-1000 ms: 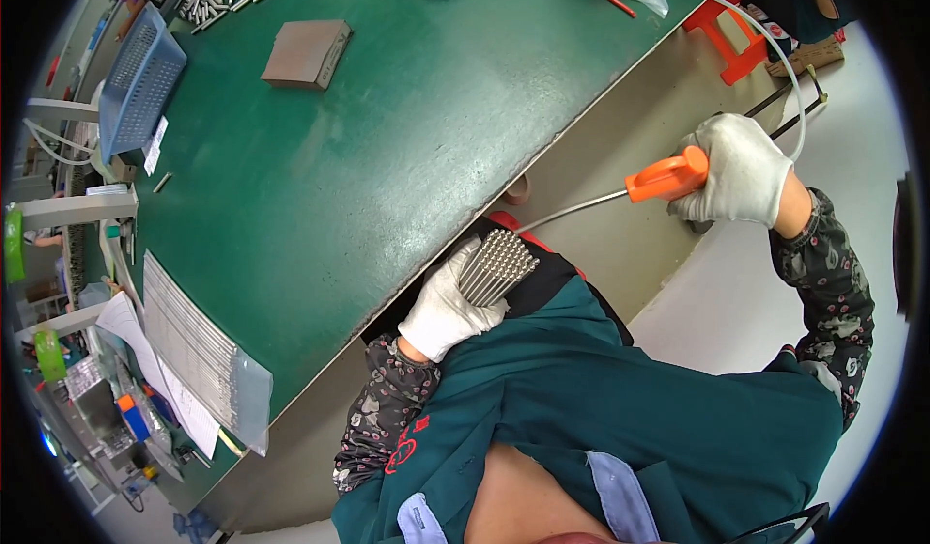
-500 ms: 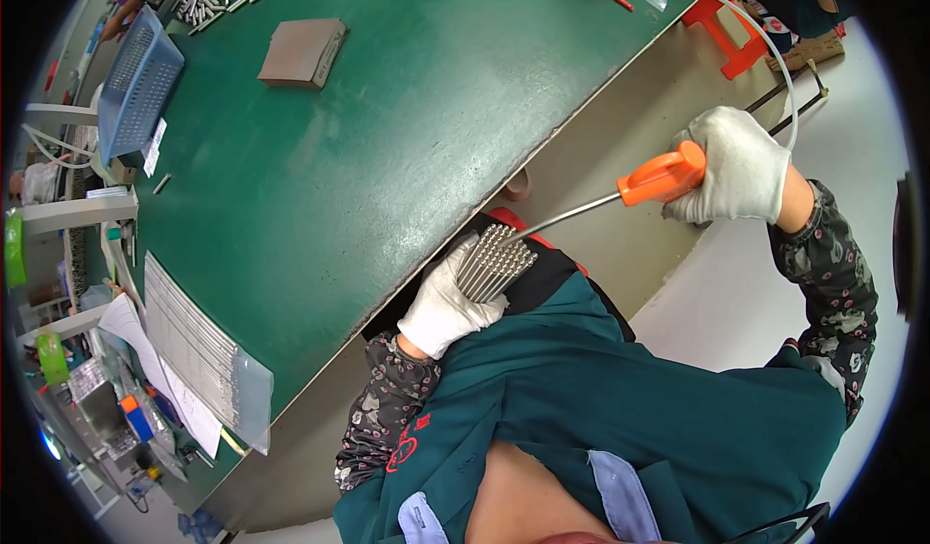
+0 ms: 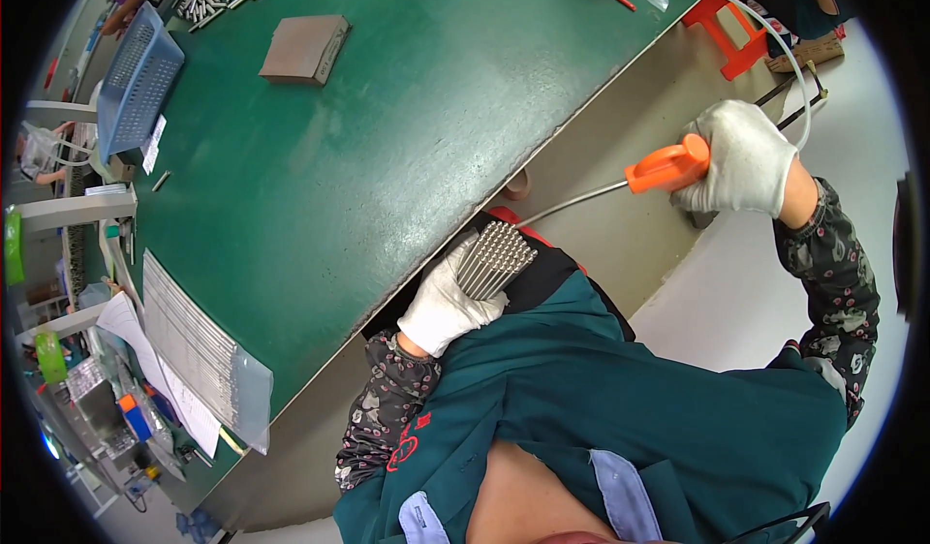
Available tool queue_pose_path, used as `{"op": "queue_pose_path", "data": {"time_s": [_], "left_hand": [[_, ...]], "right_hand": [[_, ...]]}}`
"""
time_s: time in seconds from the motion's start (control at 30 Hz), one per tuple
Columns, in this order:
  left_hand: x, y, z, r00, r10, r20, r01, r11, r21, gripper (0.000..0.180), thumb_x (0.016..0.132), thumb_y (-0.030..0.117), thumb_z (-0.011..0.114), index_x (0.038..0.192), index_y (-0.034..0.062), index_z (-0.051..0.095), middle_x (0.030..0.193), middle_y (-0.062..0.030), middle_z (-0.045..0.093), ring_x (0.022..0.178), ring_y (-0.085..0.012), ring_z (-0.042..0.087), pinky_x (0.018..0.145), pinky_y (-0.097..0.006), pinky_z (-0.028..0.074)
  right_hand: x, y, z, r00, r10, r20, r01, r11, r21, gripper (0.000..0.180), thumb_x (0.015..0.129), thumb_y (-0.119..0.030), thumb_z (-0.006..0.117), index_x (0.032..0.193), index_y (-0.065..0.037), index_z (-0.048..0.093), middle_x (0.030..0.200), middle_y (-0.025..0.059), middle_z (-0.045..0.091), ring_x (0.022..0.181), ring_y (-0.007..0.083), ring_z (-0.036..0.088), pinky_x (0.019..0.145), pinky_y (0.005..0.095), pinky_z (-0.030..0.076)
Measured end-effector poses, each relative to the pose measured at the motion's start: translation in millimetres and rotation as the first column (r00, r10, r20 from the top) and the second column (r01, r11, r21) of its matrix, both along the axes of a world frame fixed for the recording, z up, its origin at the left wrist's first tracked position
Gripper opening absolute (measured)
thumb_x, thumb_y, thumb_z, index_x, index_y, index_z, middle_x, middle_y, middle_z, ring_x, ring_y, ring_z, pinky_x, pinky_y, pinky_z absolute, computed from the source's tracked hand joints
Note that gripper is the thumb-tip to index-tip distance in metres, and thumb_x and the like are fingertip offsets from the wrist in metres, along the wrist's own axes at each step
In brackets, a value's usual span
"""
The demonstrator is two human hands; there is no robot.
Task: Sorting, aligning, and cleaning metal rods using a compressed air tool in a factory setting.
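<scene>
Your left hand [image 3: 438, 300], in a white fabric glove, grips a tight bundle of thin, silvery metal rods or tubes [image 3: 496, 263] over your lap, just beyond the edge of the green, smooth-topped worktop [image 3: 387, 147]. The bundle tilts so its clustered ends face up and to the right, probably to present them to the tool while your grip keeps the pieces together.

Your right hand [image 3: 744, 156], gloved in white too, is closed round the bright orange plastic handle of a blow gun-like tool [image 3: 668, 166]; whether a finger presses its trigger, you cannot tell from here. You hold it well out to the right, likely because its long, thin metal stem [image 3: 576, 202] needs that room to point back at the ends. The tip sits right by their upper edge; contact is unclear.

The bundle lies inside your left fingers: they wrap its upper-left side, the thumb presses along its lower side, and the ends stick out past both, uncovered.
</scene>
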State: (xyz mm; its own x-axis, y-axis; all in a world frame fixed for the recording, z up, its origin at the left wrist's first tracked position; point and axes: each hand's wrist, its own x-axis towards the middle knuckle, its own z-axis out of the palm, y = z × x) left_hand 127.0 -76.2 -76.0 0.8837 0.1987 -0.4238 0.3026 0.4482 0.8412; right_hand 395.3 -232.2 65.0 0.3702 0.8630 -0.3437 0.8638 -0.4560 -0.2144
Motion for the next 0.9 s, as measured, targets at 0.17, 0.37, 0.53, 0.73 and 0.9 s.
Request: {"op": "queue_pose_path", "data": {"time_s": [0.17, 0.37, 0.53, 0.73, 0.9], "left_hand": [[0.5, 0.1, 0.5, 1.0, -0.019, 0.02, 0.018, 0.999, 0.032, 0.067, 0.066, -0.01, 0.057, 0.128, -0.0017, 0.034, 0.12, -0.0075, 0.052, 0.111, -0.0142, 0.05, 0.097, -0.028, 0.038], [1.2, 0.9, 1.7, 0.999, -0.02, -0.025, 0.022, 0.996, 0.087, 0.065, 0.066, -0.006, 0.059, 0.127, -0.0015, 0.036, 0.117, -0.007, 0.054, 0.11, -0.0134, 0.051, 0.095, -0.027, 0.039], [0.7, -0.9, 1.0, 1.0, -0.006, 0.011, 0.005, 0.994, 0.109, 0.065, 0.066, -0.004, 0.059, 0.127, -0.0014, 0.036, 0.117, -0.0066, 0.055, 0.109, -0.0128, 0.052, 0.095, -0.026, 0.039], [3.3, 2.2, 0.3, 0.997, -0.076, 0.016, 0.073, 0.986, 0.153, 0.067, 0.067, -0.006, 0.057, 0.129, -0.0012, 0.033, 0.12, -0.007, 0.054, 0.113, -0.0137, 0.049, 0.097, -0.027, 0.037], [1.3, 2.8, -1.8, 0.996, -0.074, 0.054, 0.065, 0.986, 0.153, 0.068, 0.067, -0.009, 0.053, 0.131, -0.0006, 0.03, 0.124, -0.0079, 0.05, 0.115, -0.015, 0.047, 0.098, -0.028, 0.036]], "right_hand": [[1.2, -1.9, -1.8, 1.0, -0.009, 0.024, 0.009, 1.0, 0.008, 0.032, 0.052, -0.029, 0.076, 0.067, -0.004, 0.064, 0.057, 0.0144, 0.057, 0.053, 0.0314, 0.056, 0.051, 0.035, 0.047], [3.3, -2.7, -2.5, 0.999, 0.006, 0.05, -0.005, 1.0, -0.005, 0.032, 0.053, -0.029, 0.075, 0.066, -0.003, 0.063, 0.056, 0.0144, 0.056, 0.053, 0.0317, 0.056, 0.051, 0.035, 0.047], [2.2, -3.2, -1.0, 0.999, -0.022, 0.027, 0.023, 1.0, -0.014, 0.032, 0.052, -0.029, 0.075, 0.066, -0.003, 0.063, 0.056, 0.0145, 0.056, 0.053, 0.0315, 0.056, 0.051, 0.0352, 0.047], [1.6, -0.9, 1.4, 1.0, -0.009, 0.019, 0.009, 1.0, -0.013, 0.033, 0.052, -0.029, 0.075, 0.066, -0.003, 0.063, 0.056, 0.0148, 0.056, 0.052, 0.0314, 0.056, 0.051, 0.035, 0.047], [-2.9, 4.4, 5.3, 0.992, 0.03, -0.119, -0.029, 1.0, 0.009, 0.032, 0.052, -0.029, 0.075, 0.066, -0.002, 0.063, 0.055, 0.0146, 0.056, 0.052, 0.031, 0.056, 0.052, 0.035, 0.047]]}}
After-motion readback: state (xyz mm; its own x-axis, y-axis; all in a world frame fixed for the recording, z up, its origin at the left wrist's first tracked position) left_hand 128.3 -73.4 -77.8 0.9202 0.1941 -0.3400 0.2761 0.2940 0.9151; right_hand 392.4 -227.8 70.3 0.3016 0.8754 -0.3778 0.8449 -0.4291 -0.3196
